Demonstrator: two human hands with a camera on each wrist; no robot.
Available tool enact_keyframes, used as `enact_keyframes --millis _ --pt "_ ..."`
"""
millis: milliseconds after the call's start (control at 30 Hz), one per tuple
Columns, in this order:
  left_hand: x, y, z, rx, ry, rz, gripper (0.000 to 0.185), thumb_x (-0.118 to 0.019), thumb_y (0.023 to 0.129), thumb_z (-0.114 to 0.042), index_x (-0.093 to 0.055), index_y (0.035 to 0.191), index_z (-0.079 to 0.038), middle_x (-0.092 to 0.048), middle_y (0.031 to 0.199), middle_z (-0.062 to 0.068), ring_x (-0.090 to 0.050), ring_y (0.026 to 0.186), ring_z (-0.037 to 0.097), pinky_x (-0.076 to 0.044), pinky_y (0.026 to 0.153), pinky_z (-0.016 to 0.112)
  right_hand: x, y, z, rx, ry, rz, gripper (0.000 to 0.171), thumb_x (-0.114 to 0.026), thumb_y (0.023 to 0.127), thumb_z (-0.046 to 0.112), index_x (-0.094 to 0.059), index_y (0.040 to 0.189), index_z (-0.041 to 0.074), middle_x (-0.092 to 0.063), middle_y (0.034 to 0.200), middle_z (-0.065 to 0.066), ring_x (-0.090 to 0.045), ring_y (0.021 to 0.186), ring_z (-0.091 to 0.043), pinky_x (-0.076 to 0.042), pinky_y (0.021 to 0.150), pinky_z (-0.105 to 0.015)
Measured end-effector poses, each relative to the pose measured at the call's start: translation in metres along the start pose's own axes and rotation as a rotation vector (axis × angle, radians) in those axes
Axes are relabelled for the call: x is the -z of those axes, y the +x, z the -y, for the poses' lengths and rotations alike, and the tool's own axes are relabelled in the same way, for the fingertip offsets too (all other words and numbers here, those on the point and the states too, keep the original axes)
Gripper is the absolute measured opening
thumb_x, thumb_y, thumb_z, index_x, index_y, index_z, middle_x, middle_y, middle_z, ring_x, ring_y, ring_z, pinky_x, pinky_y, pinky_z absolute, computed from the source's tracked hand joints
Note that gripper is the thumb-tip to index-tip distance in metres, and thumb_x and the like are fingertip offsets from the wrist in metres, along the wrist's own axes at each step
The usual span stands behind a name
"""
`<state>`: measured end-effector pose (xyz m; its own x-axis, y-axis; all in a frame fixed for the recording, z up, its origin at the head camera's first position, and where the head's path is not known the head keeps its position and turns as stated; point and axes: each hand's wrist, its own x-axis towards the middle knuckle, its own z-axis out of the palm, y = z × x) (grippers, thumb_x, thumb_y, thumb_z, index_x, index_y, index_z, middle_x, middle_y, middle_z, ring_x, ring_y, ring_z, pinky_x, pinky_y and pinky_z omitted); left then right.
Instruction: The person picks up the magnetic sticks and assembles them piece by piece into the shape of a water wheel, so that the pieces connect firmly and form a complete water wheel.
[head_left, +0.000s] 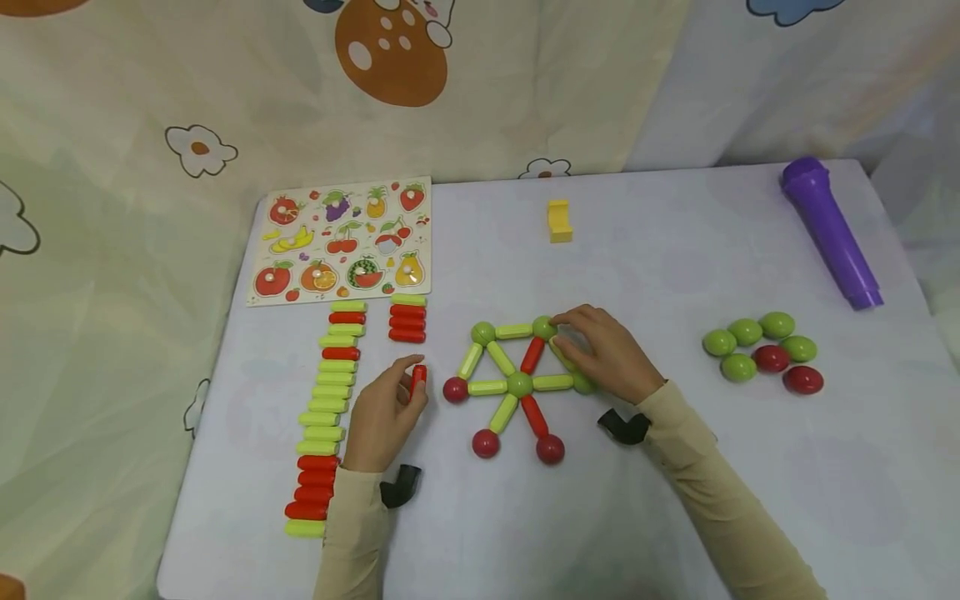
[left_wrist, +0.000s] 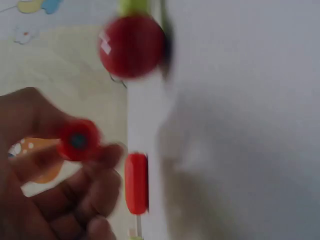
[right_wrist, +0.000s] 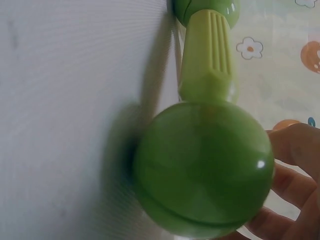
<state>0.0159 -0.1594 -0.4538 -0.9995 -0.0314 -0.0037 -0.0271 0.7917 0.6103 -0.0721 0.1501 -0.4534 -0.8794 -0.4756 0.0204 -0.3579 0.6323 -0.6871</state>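
Observation:
My left hand (head_left: 384, 414) pinches a short red rod (head_left: 419, 379) between thumb and fingers above the table. In the left wrist view, the rod's round end (left_wrist: 78, 140) faces the camera and shows a grey centre. My right hand (head_left: 611, 354) has finger and thumb at a green ball (head_left: 544, 327) on the upper right corner of a flat rod-and-ball figure. Green and red rods run out from the figure's central green ball (head_left: 520, 384) to outer balls. In the right wrist view, a large green ball (right_wrist: 205, 170) hides part of the right fingers.
A long column of green and red rods (head_left: 327, 406) lies at left, beside a shorter stack (head_left: 407, 323). Behind them is a fruit puzzle board (head_left: 343, 242). A yellow block (head_left: 558, 222), loose green and red balls (head_left: 738, 367) and a purple microphone-shaped toy (head_left: 832, 233) also lie on the table.

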Motion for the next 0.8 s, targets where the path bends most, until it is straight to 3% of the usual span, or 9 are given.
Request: enact_keyframes --millis 133,267,567,700,800 --pt "-0.004 -0.020 -0.010 -0.077 -0.200 0.010 0.032 -0.073 0.085 -0.013 -0.063 0.115 -0.016 -0.062 0.079 -0.007 -0.054 0.068 0.007 -0.051 0.061 0.023 0.000 -0.001 0.000 -0.007 0.002 -0.002 0.029 -0.061 0.095 0.021 -0.061 0.120 0.009 -0.060 0.117 -0.006 -0.052 0.114 -0.025 -0.043 0.096 -0.047" --pt "-0.018 -0.032 -0.015 -0.084 -0.262 0.021 0.037 -0.077 0.081 -0.015 -0.059 0.113 -0.017 -0.064 0.076 -0.009 -0.054 0.064 0.001 -0.051 0.059 0.020 -0.001 -0.001 0.000 -0.016 0.011 0.004 0.030 -0.060 0.095 0.021 -0.060 0.122 0.008 -0.060 0.118 -0.006 -0.052 0.113 -0.025 -0.043 0.095 -0.047" --pt "-0.040 -0.043 -0.020 -0.048 -0.281 0.088 0.035 -0.072 0.086 -0.023 -0.055 0.115 -0.015 -0.063 0.070 -0.009 -0.051 0.057 0.002 -0.046 0.054 0.020 -0.003 -0.001 0.000 -0.013 0.012 0.002 0.032 -0.061 0.095 0.022 -0.059 0.124 0.009 -0.060 0.118 -0.007 -0.052 0.113 -0.025 -0.043 0.095 -0.047" --pt "-0.040 -0.043 -0.021 -0.078 -0.233 0.140 0.040 -0.074 0.084 -0.027 -0.059 0.120 -0.018 -0.059 0.078 -0.014 -0.052 0.066 0.002 -0.047 0.059 0.019 -0.003 -0.001 0.000 -0.007 0.010 -0.004 0.033 -0.060 0.095 0.022 -0.059 0.124 0.008 -0.060 0.118 -0.007 -0.053 0.112 -0.025 -0.043 0.094 -0.046" --pt "-0.040 -0.043 -0.022 -0.139 -0.145 0.171 0.043 -0.071 0.086 -0.034 -0.060 0.125 -0.021 -0.059 0.091 -0.012 -0.052 0.077 0.004 -0.048 0.064 0.021 -0.004 -0.001 0.000 -0.007 0.013 -0.002 0.033 -0.060 0.095 0.023 -0.059 0.125 0.008 -0.060 0.119 -0.007 -0.052 0.112 -0.025 -0.043 0.094 -0.047"
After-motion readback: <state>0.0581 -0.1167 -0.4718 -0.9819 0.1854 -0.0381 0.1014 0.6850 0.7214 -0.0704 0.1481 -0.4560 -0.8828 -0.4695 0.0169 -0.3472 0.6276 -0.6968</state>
